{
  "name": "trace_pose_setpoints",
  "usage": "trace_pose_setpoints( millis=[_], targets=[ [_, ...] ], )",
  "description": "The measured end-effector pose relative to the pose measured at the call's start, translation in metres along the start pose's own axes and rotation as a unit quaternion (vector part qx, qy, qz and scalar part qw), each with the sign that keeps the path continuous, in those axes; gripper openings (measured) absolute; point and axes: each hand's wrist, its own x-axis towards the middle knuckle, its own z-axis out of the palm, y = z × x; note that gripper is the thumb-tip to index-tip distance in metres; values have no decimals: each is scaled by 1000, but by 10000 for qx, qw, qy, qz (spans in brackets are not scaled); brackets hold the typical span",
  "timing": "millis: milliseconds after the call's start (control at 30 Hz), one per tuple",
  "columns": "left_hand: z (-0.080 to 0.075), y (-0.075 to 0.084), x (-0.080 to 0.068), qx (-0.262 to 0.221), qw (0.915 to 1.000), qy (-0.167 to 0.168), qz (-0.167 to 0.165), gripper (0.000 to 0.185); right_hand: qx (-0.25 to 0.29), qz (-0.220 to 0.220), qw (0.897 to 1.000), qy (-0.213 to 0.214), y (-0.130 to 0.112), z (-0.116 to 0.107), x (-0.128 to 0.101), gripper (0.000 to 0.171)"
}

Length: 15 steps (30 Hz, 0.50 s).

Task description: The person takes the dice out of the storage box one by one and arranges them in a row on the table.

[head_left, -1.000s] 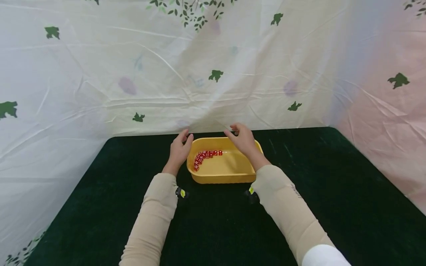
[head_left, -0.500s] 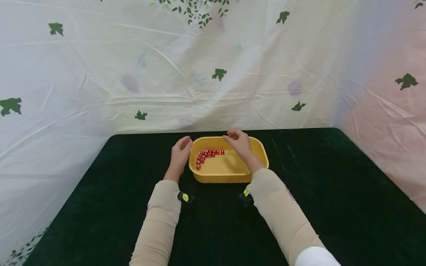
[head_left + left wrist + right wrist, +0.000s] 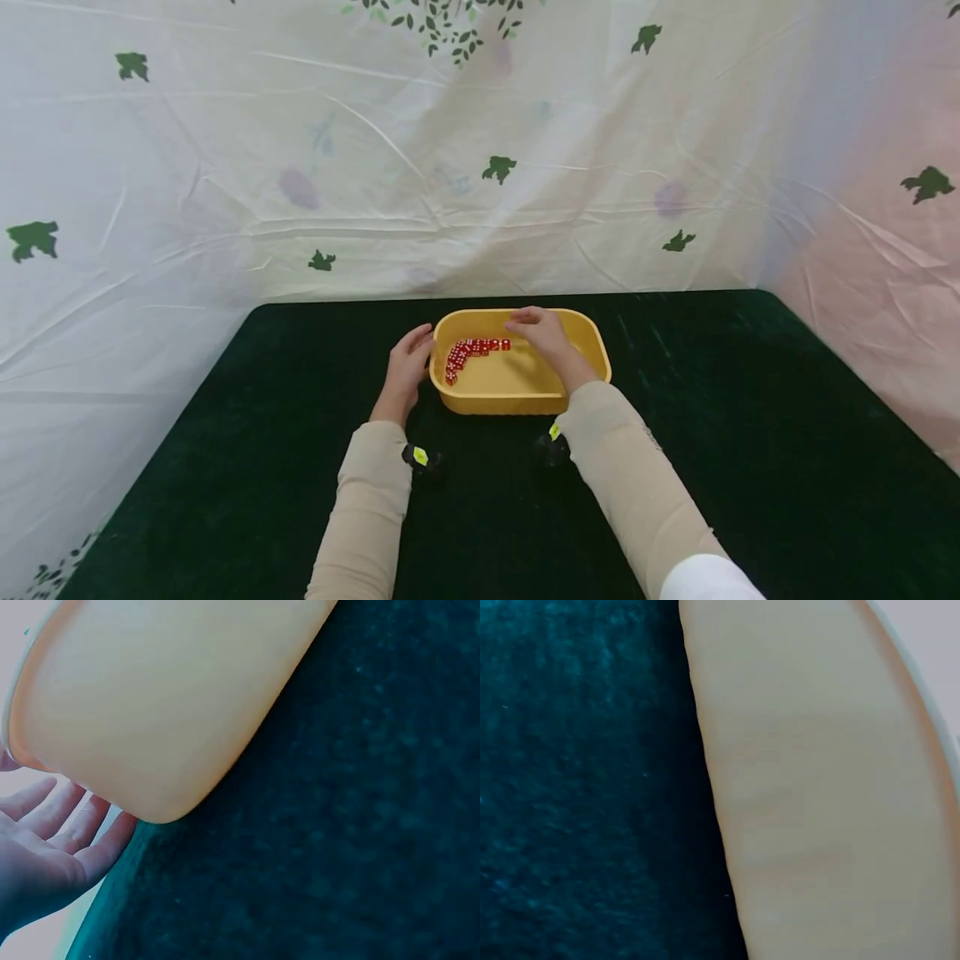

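I am logging a yellow rectangular plastic tub (image 3: 577, 354) lying between both hands; left hand (image 3: 408, 367) resting open against its left wall; right hand (image 3: 546, 332) hovering inside, grip unclear, beside small red dice (image 3: 468, 353).

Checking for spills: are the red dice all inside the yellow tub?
Inside, as far as shown: the red dice lie in a curved row on the yellow tub floor; none shows on the dark table.

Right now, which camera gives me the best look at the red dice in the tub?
The head view: the red dice lie in a curved row inside the yellow tub, beside the right hand. Both wrist views show only the tub's outer wall and dark cloth, no dice.
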Motion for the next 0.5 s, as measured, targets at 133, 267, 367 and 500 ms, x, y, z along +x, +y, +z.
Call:
trace_pose_setpoints(
  millis=[133,267,367,500],
  targets=[
    [-1,-5,-1,-88,9999,-90,-47,34,97,68,9993,-361,3,-2,5,33],
    [-3,-8,-2,-116,9996,-173,-207,33,38,174,9983,-556,4,-4,8,34],
    [-4,-10,-3,-149,9992,-196,-327,33,-114,203,9974,-683,4,-5,10,35],
    [-4,-11,-4,-261,9986,-264,-374,34,-285,212,9962,-791,3,-3,13,32]
  ],
)
